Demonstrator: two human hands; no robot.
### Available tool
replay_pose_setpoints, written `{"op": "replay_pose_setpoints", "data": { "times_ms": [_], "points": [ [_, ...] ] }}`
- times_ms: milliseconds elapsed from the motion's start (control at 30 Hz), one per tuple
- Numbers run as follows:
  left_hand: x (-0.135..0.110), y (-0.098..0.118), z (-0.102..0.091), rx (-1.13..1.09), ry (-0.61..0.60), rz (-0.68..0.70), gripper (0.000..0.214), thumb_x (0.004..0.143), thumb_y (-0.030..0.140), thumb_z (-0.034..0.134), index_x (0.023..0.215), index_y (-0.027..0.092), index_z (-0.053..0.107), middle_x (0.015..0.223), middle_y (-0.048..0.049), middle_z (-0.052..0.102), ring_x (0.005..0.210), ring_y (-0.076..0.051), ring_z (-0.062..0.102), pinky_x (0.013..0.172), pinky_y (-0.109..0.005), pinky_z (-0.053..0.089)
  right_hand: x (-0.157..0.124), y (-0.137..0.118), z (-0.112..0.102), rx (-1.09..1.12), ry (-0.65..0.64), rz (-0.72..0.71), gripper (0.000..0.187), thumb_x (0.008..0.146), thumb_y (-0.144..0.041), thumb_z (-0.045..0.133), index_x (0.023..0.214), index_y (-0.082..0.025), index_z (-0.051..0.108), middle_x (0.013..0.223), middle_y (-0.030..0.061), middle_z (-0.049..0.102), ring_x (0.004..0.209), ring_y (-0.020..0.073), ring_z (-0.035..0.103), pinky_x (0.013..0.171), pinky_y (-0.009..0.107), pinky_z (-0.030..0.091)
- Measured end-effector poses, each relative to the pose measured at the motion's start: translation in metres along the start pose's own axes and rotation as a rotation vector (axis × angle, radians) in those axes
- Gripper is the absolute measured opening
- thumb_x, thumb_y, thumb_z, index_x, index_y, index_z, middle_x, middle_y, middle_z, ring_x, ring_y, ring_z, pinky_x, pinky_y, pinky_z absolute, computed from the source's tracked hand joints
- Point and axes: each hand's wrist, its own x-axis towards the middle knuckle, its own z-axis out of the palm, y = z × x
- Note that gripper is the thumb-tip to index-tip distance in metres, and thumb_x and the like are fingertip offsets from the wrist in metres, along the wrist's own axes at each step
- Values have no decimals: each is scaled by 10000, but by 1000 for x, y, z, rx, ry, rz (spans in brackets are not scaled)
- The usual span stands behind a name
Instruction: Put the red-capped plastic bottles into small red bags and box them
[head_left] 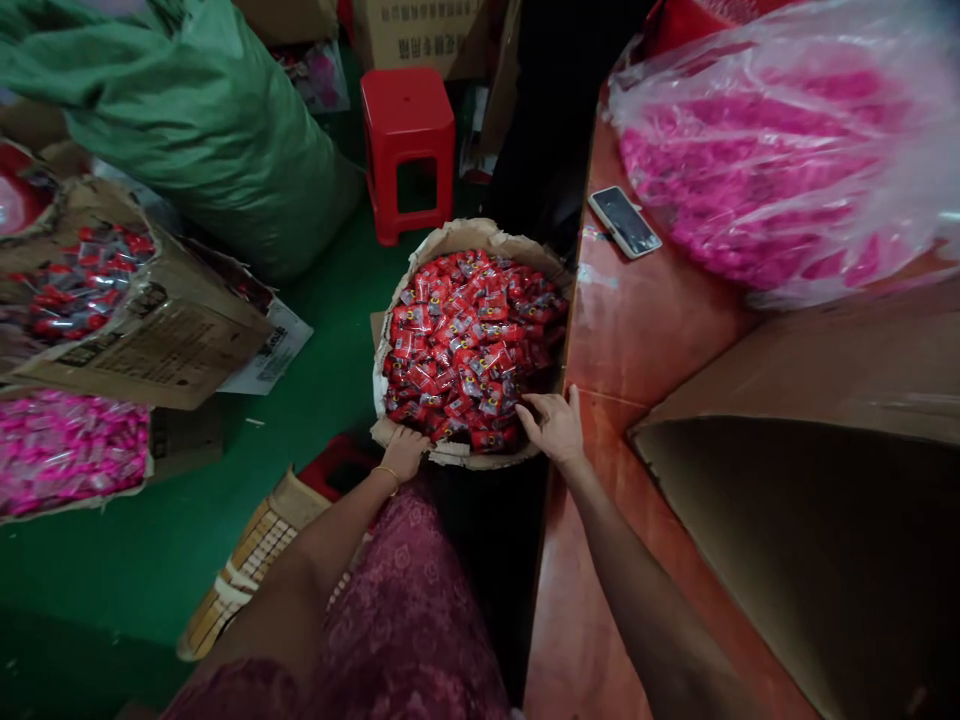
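Note:
A worn cardboard box (pixel 380 385) with a torn, rounded rim stands in the middle, filled with small red wrapped packets (pixel 465 345). My left hand (pixel 406 452), with a bracelet at the wrist, is closed over the box's near left rim. At the near right side, my right hand (pixel 556 424) hovers by the packets and the table edge. Its thumb and fingers are apart, and nothing shows between them. Whether its fingertips touch the packets, I cannot tell.
The reddish table (pixel 600 345) along the right bears a phone (pixel 625 222), a clear bag of pink packets (pixel 757 180) and an open carton (pixel 787 540). Around the green floor are a red stool (pixel 409 110), a green sack (pixel 217 130), a carton (pixel 172 330) and a bamboo-slat mat (pixel 251 550).

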Motion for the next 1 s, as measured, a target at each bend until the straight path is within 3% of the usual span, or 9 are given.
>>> {"op": "replay_pose_setpoints", "data": {
  "times_ms": [500, 1000],
  "points": [
    [5, 0, -9, -1, -41, -25, 281, 814, 122, 414, 1026, 184, 588, 993, -101, 612, 987, -254, 494, 959, -468, 288, -1, -8, -4, 17, 19, 25, 311, 883, -425, 474, 881, -193, 682, 837, 41, 724, 807, 205, 621, 1089, 475, 180],
    [5, 13, -18, -82, -104, -86, 329, 705, 111, 489, 1011, 168, 598, 1018, -113, 616, 1006, -270, 499, 968, -466, 273, -5, -6, -6, -21, 14, 8, 309, 892, -375, 435, 836, -203, 685, 786, 36, 716, 766, 200, 601, 1074, 489, 180]
  ]
}}
